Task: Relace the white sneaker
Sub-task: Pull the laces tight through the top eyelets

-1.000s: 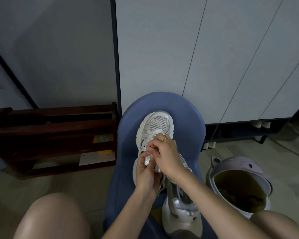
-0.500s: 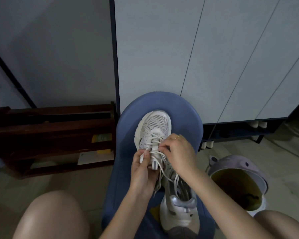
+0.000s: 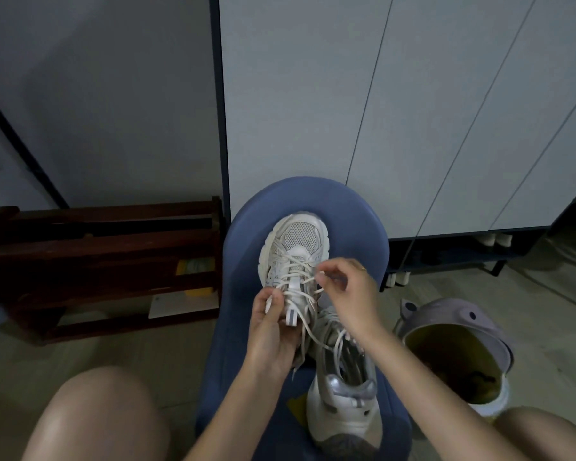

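A white sneaker point(image 3: 295, 257) lies on a blue stool point(image 3: 353, 224), its mesh toe toward the stool's far edge and its heel toward the person; a second sneaker point(image 3: 343, 404) lies just behind it at the stool's near edge, the two overlapping where the hands work. The left hand point(image 3: 270, 337) curls about the tongue and upper near the stool's middle, its thumb pressing a strand of the lace point(image 3: 293, 264) against the shoe. The right hand point(image 3: 346, 294) pinches another strand between thumb and forefinger just beside the eyelets on the shoe's right side, the remaining fingers loosely bent. Several rows nearest the toe are crossed; loose lace trails back toward the heel, so the lacing is judged partly done. The shoe should be light and hold its shape at sole and heel, while the mesh and tongue give under pressure; it is best steadied by the tongue or the midfoot sides. The lace is limp and thin, likely to slip or twist, and is best taken close to its stiff tip for threading. A lidded bin point(image 3: 456, 347) stands on the floor at right and a dark wooden rack point(image 3: 97, 261) at left.
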